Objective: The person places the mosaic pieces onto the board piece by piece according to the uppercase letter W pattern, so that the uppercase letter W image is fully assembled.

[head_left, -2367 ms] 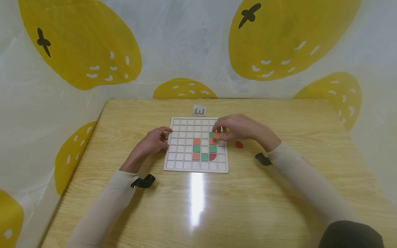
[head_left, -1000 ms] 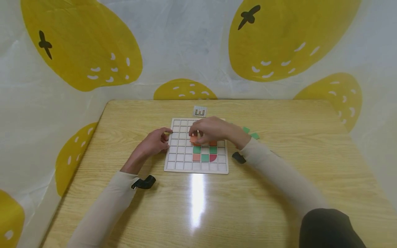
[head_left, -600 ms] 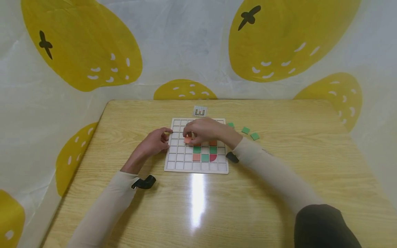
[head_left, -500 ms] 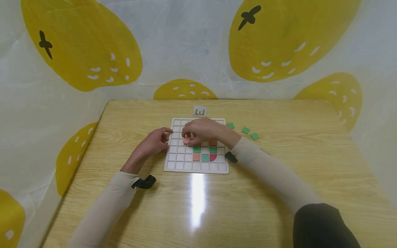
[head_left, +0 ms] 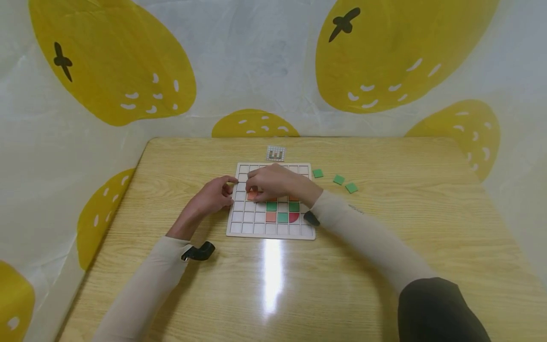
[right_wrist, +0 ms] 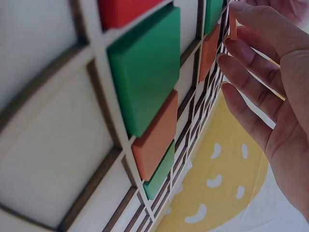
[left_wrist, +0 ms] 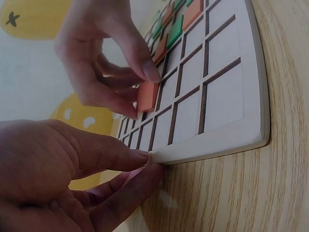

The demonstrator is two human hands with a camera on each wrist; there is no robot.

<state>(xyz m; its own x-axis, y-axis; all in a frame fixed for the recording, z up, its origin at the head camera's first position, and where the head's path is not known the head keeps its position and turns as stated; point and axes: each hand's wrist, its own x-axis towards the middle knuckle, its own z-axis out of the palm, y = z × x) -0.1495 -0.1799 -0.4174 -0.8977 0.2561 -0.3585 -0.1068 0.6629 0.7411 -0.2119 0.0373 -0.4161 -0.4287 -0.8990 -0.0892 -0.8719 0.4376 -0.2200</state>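
My right hand (head_left: 273, 183) pinches an orange square tile (left_wrist: 148, 95) between thumb and fingers, low over the left part of a white grid board (head_left: 248, 229). Both wrist views show this tile tilted against the grid. At the board's left edge, my left hand (head_left: 212, 194) rests its thumb and fingertips against the rim. Lower on the grid sit a green tile (head_left: 271, 206), an orange tile (head_left: 271, 217) and a red tile (head_left: 294, 217) with one rounded corner, among others. A red tile and several more coloured ones show in the right wrist view. My right hand hides the upper middle cells.
Beyond the board lies a small card (head_left: 275, 153) with a blocky brown shape on a grid. Three loose green tiles (head_left: 339, 179) lie on the wooden table (head_left: 384, 161) at the right. A fruit-printed sheet (head_left: 256, 57) hangs behind the table.
My right hand has carried the orange tile leftward across the board and lowered it. The loose green tiles have come out from behind the right hand and arm. The left hand has stayed put.
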